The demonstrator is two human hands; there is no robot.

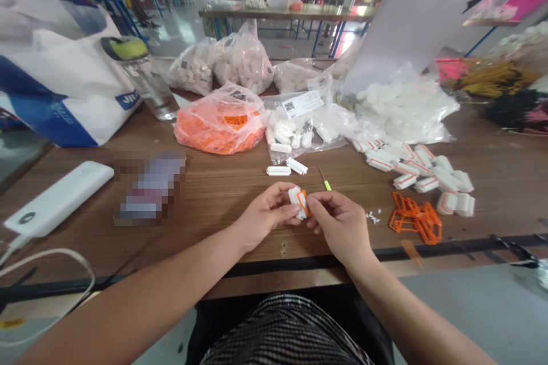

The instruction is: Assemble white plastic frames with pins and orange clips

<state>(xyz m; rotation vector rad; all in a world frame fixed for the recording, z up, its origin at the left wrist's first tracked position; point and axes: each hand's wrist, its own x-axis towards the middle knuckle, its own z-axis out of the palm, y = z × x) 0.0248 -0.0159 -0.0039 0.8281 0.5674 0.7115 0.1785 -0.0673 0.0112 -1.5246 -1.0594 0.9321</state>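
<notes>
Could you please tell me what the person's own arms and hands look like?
The left hand and right hand are bare, with no gloves, sleeves, watch or bracelet in view. Below them, the person wears a black-and-white patterned garment.

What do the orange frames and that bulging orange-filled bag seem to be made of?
The orange frames look like moulded plastic, with smooth, slightly glossy, uniform strips. The bag looks like thin polythene, crinkled and see-through, with orange pieces showing inside.
</notes>
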